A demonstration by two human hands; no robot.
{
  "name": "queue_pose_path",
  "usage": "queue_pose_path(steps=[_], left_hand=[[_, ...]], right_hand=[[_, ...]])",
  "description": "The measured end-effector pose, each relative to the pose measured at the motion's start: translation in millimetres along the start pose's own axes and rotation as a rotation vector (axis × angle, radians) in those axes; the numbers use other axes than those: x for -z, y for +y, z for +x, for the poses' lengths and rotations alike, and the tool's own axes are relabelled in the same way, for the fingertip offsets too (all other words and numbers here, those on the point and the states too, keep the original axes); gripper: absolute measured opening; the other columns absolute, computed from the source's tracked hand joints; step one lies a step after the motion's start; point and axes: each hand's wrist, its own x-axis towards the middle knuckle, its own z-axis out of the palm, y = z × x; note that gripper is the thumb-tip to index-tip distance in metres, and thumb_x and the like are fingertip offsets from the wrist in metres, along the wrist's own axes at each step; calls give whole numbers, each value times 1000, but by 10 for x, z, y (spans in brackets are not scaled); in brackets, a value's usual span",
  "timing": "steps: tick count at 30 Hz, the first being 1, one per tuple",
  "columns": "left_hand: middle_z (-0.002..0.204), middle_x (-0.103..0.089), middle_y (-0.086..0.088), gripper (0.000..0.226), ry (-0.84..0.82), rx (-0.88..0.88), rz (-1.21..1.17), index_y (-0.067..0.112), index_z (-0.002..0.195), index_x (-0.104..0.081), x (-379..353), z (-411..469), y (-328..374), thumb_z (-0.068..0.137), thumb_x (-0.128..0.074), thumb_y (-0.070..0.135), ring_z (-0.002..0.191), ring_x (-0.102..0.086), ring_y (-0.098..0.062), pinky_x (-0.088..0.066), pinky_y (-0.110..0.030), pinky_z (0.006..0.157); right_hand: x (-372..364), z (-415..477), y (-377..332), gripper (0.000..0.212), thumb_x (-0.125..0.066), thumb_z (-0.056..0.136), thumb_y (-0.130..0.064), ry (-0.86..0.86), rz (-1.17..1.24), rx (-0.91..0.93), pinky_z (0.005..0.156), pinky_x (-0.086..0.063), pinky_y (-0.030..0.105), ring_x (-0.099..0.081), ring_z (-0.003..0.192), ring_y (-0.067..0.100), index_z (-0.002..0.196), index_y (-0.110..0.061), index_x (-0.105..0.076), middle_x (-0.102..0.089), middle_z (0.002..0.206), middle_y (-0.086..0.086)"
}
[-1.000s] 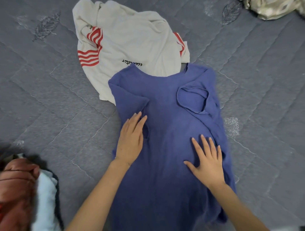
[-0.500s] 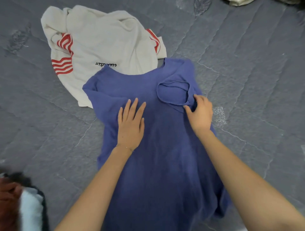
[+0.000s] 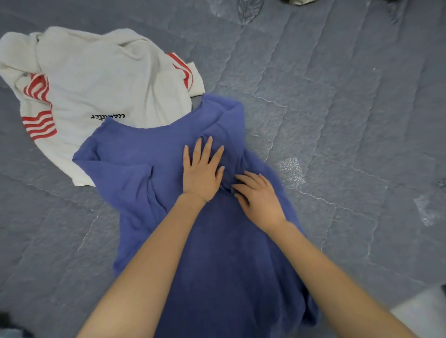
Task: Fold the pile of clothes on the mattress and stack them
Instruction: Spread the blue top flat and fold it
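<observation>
A blue shirt (image 3: pixel 212 253) lies spread on the grey quilted mattress (image 3: pixel 337 120), neckline away from me. Its right sleeve is folded inward over the chest. My left hand (image 3: pixel 201 172) presses flat on the upper middle of the shirt, fingers straight and spread. My right hand (image 3: pixel 259 199) rests just to its right on the folded-in sleeve, fingers extended toward the left hand. A crumpled white garment (image 3: pixel 101 91) with red stripes and small black lettering lies behind the shirt at the left, partly under the blue collar.
Dark clothing shows at the bottom left corner (image 3: pixel 9 330). A pale garment edge (image 3: pixel 299 2) sits at the top edge. A light surface (image 3: pixel 424 311) appears at the bottom right beyond the mattress edge. Bare mattress stretches to the right.
My right hand has carried the right sleeve inward across the shirt and now lies flat beside my left hand. My left hand shifted slightly right. The view has turned to the right.
</observation>
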Motion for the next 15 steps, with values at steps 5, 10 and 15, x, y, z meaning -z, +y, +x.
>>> queue_pose_path(steps=[5,10,15], left_hand=[[156,-25,-11,57,129,-65,-52,22,147,-35,74,-251,-67,96,-25,45,144,-20,-33,-9,-53,116],[159,-19,-8,58,207,28,-80,23,151,-26,156,-1191,11,98,-30,45,146,-12,-32,-8,-55,117],[159,-18,-8,62,129,125,-60,24,150,-26,-176,-2172,145,94,-33,47,146,-14,-34,-8,-60,114]], right_hand=[[261,-326,-16,43,-59,82,-34,-20,-24,-105,108,-36,48,-53,125,31,121,-17,-65,-60,131,5],[535,-918,-154,67,-48,81,-55,-95,-138,-202,114,-14,46,-36,136,29,140,-23,-48,-46,146,5],[561,-1511,-226,82,-40,79,-68,-274,-244,-210,114,-1,51,-19,143,30,150,-28,-29,-32,155,7]])
